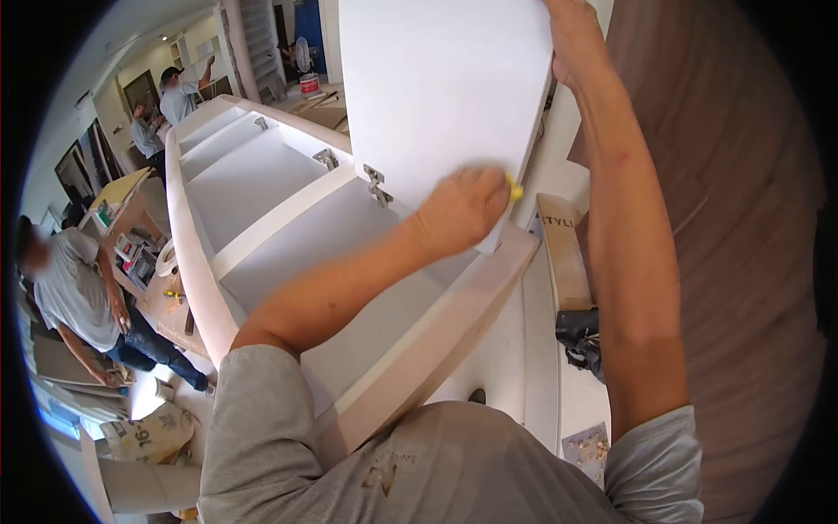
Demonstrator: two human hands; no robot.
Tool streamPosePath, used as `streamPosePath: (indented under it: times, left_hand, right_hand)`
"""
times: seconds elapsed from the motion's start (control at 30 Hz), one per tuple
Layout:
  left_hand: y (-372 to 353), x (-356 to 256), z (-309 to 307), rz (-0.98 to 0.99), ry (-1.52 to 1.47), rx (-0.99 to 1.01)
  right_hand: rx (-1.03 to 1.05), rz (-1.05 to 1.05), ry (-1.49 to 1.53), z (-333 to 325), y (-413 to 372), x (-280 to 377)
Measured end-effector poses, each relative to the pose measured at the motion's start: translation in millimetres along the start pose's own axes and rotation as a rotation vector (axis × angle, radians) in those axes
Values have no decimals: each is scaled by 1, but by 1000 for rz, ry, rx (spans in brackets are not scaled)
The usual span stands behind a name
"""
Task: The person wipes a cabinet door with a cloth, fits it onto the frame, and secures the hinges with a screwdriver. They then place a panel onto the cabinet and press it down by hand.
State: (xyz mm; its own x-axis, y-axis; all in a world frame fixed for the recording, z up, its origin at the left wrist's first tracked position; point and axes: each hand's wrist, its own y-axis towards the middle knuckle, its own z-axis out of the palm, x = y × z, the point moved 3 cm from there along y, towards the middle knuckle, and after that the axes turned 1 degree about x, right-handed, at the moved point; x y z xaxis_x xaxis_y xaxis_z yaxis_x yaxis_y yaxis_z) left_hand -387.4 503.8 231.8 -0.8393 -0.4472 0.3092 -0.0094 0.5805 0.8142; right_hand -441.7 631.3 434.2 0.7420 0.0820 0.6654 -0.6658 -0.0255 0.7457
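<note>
A white cabinet door [436, 79] stands raised over a long curved cabinet frame [384, 384] with open compartments. A metal hinge [377, 185] sits at the door's lower left edge. My left hand [467, 208], slightly blurred, is closed in front of the door's lower part. A small yellow end [514, 186] sticks out of that fist; the rest of the object is hidden. At the upper right, my right hand [576, 39] grips the door's right edge, its fingers partly out of view. More hinges [326, 159] are fixed inside the frame.
A person [78, 288] is at the left beside a workbench [166, 306] with a yellow-handled tool [175, 295]. Two other people [179, 100] are at the far end. A cardboard box [563, 249] and a black bag [578, 336] lie right of the cabinet.
</note>
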Motion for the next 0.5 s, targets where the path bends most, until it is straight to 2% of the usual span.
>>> streamPosePath:
  times: [0.1, 0.2, 0.3, 0.33, 0.43, 0.47, 0.5]
  left_hand:
    - [8, 4, 0, -64, 7, -47]
    - [-17, -9, 11, 21, -44, 28]
    - [-9, 6, 6, 15, -1, 2]
    - [5, 14, -3, -57, 48, -65]
    - [-1, 12, 4, 10, 37, -59]
    - [-15, 4, 13, 53, 15, 37]
    - [-23, 3, 19, 32, -10, 38]
  right_hand:
    - [-9, 23, -30, 3, -5, 8]
    - [4, -4, -22, 1, -4, 7]
    - [-25, -9, -25, 3, -8, 8]
    - [-5, 0, -29, -1, -4, 4]
    - [33, 9, 12, -2, 0, -2]
    - [36, 4, 36, -2, 2, 0]
    - [24, -17, 11, -2, 3, 2]
